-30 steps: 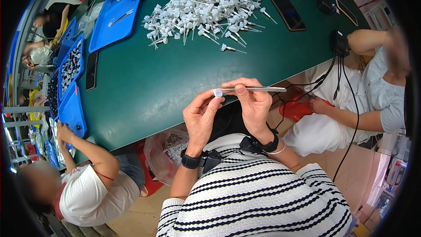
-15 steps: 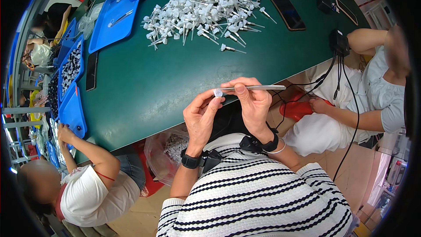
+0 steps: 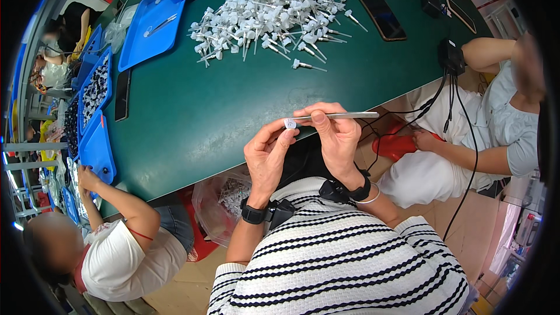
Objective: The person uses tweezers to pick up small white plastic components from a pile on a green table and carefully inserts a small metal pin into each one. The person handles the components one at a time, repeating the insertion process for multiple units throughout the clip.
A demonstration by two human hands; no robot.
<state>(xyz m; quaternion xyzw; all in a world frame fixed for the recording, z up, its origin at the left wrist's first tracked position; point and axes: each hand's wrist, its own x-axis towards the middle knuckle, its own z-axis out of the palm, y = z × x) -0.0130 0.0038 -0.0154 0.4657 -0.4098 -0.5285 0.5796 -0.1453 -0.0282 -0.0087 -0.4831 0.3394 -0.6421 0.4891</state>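
Near the table's front edge, my left hand [image 3: 264, 160] pinches a small white plastic piece [image 3: 290, 123] between thumb and fingertips. My right hand [image 3: 339, 144] is closed on slim metal tweezers [image 3: 357, 115], whose rear end sticks out to the right. Their tip points left and meets the white piece; whether it grips the piece is too small to tell. Farther back on the green table [image 3: 233, 105] lies a large pile of white plastic parts with thin stems [image 3: 268, 17]. One such part [image 3: 309, 66] lies apart in front of the pile.
A blue tray [image 3: 131, 52] holding tweezers lies back left, beside a dark phone [image 3: 122, 94]. Another phone [image 3: 381, 16] is right of the pile. Black cables [image 3: 461, 105] hang at the right edge. People sit on both sides. A clear bag [image 3: 213, 210] stands below the table edge.
Hardly anything differs. Both my hands keep their place, and the tweezers' rear end has shifted very slightly. The person at the left has moved a little.
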